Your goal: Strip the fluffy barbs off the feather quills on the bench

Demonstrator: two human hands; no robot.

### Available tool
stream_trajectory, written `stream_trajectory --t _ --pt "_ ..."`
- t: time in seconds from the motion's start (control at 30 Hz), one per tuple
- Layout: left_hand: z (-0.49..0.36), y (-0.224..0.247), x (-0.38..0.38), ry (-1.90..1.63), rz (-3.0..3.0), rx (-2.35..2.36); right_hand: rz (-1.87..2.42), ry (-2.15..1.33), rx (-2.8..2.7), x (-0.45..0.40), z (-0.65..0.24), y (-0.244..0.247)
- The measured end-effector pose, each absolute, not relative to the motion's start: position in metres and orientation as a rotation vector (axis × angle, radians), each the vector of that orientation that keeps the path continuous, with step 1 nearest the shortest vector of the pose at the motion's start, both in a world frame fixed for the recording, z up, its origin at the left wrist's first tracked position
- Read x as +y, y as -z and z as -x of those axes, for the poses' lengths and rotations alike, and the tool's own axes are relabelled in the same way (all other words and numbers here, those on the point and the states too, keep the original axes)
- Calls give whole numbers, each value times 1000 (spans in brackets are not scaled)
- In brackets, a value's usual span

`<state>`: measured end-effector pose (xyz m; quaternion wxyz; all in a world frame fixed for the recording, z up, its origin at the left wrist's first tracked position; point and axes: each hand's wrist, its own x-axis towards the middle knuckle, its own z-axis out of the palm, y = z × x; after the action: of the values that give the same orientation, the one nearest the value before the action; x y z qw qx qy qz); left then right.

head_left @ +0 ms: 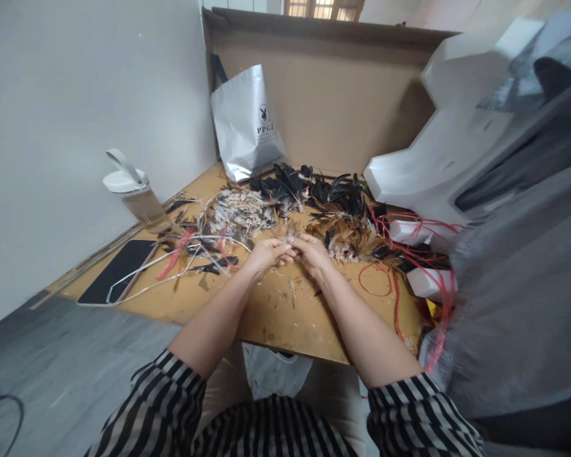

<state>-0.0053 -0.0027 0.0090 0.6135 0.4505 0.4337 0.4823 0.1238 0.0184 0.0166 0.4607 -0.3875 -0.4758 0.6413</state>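
My left hand (268, 254) and my right hand (313, 255) meet over the middle of the table, fingertips pinched together. Light brown feathers (286, 227) stick up from between the fingertips; the held ends are hidden by my fingers. Just beyond my right hand is a heap of brown feathers (342, 233) with pale quill ends. Farther back lie bunches of black feathers (290, 185). A pile of pale, whitish feather bits (242, 211) spreads beyond my left hand.
A phone (117, 273) and a lidded drink cup (140, 197) are at the left. White strips and pink ties lie beside them. A silver bag (247, 124) leans on the cardboard panel (333, 95). Red string (375, 293) tangles at right near white blocks and grey cloth (528, 285).
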Motion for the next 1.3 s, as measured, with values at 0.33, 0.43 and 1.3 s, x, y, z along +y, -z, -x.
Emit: stream_trajectory --t 0.33,0.43,1.3 --pt "14 -14 3 -1333 -791 953 1172 -1160 -1411 29 -146 -24" --pt "17 -16 4 -1363 -730 959 1294 -1048 -1624 35 -163 -21" --pt "15 -8 6 -1358 -656 912 1193 -1416 -1269 30 -147 -13"
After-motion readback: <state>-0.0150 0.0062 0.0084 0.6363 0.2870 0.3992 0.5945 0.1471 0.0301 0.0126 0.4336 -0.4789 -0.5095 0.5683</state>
